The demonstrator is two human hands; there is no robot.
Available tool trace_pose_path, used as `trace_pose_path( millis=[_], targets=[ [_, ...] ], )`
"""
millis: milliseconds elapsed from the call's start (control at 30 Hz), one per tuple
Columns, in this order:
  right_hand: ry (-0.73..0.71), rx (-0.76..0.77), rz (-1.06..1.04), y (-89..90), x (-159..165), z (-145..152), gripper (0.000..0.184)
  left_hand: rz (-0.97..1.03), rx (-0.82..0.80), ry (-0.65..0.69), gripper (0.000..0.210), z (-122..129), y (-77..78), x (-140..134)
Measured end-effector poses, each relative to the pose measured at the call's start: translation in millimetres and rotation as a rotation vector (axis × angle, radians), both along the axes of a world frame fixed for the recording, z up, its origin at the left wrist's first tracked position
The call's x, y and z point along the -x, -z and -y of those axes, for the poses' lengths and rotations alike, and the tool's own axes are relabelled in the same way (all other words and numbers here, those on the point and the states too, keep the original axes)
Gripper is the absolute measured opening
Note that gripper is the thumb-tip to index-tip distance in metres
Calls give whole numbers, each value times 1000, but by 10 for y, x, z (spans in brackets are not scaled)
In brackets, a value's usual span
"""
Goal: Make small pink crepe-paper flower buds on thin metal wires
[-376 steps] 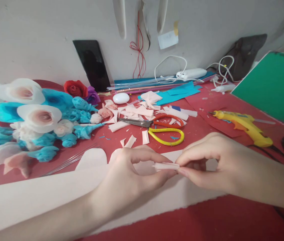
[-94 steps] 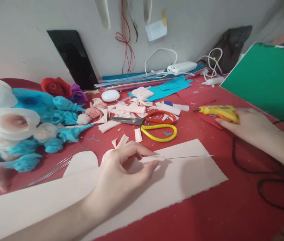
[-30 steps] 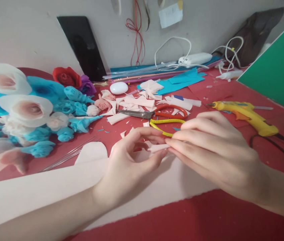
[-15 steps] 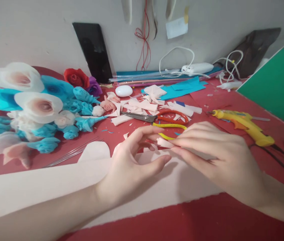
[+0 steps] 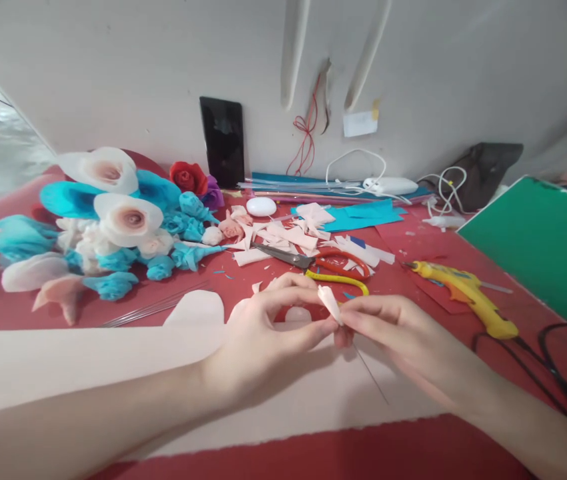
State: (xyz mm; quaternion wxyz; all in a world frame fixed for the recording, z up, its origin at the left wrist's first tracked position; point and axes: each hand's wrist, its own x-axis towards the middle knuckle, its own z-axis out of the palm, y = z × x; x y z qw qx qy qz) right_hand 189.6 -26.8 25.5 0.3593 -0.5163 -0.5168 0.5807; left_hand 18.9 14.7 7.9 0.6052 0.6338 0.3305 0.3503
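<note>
A small pale pink paper flower bud (image 5: pixel 330 303) on a thin wire stem (image 5: pixel 371 373) stands tilted between my hands. My left hand (image 5: pixel 263 330) is closed on the bud, its thumb near the base and its index finger behind the top. From the other side, my right hand (image 5: pixel 408 343) pinches the bud's base where the wire comes out. Under both hands lies a wide sheet of pale pink crepe paper (image 5: pixel 88 380). A rounded cut paper piece (image 5: pixel 196 309) rests at its back edge, and another is partly hidden by my left fingers.
Behind my hands lie scissors (image 5: pixel 308 261) among pink paper scraps (image 5: pixel 288 233). Finished paper flowers (image 5: pixel 128 223) are piled at left, beside bare wires (image 5: pixel 151 307). A yellow glue gun (image 5: pixel 468 297) with a black cord and a green board (image 5: pixel 538 247) are at right. A phone (image 5: pixel 223 143) leans on the wall.
The bud has tilted upright and its wire stem now shows. My left fingers have closed on it, and my right hand has shifted to its base. The view has turned and moved.
</note>
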Motion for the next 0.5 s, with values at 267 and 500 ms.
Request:
trace_pose_path(
  millis=[267,500],
  targets=[
    [18,26,26,67,33,45,24,-52,-24,-77,12,10,16,4],
    [-8,-10,10,66,47,35,25,61,-11,-93,11,3,30,2]
  ],
)
